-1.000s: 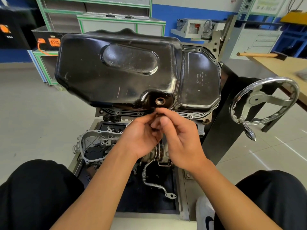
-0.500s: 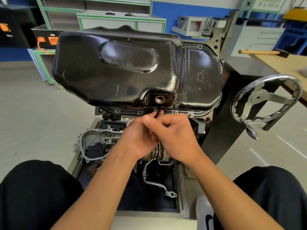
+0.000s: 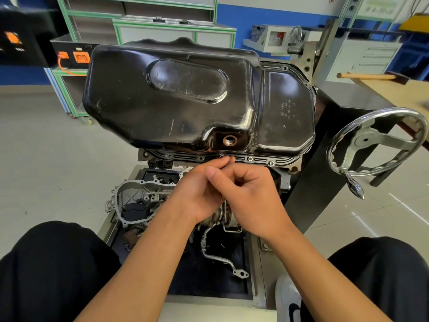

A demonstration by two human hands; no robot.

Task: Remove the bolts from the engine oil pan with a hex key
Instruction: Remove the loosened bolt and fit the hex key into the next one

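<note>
The black engine oil pan point(image 3: 185, 101) sits bottom-up in the middle of the scene, on an engine carried by a stand, with its open drain hole point(image 3: 229, 140) on the near side. Along the pan's near flange point(image 3: 260, 160), two bright bolts point(image 3: 250, 158) show to the right of the hands. The fixing points further left are dark, and whether bolts sit in them cannot be told.

Both hands meet just below the flange, under the drain hole. The left hand point(image 3: 199, 194) reaches up with its fingertips point(image 3: 221, 161) bunched at one fixing point, which they mostly cover. The right hand point(image 3: 250, 198) lies against it from the right, with its fingers curled inward and its thumb point(image 3: 212, 173) across the left hand's knuckles. Whatever either hand grips is hidden between the fingers, and the hex key cannot be made out.

A chrome handwheel point(image 3: 376, 145) stands to the right. Near left, an aluminium cover casting point(image 3: 125, 196) lies partly behind the left forearm, beside a bent metal pipe point(image 3: 217, 254) in a dark tray point(image 3: 209, 284). Far right, a wooden-handled hammer point(image 3: 369, 76) rests on a bench, its head blurred. A white shoe point(image 3: 287, 298) is cut off by the bottom edge.
</note>
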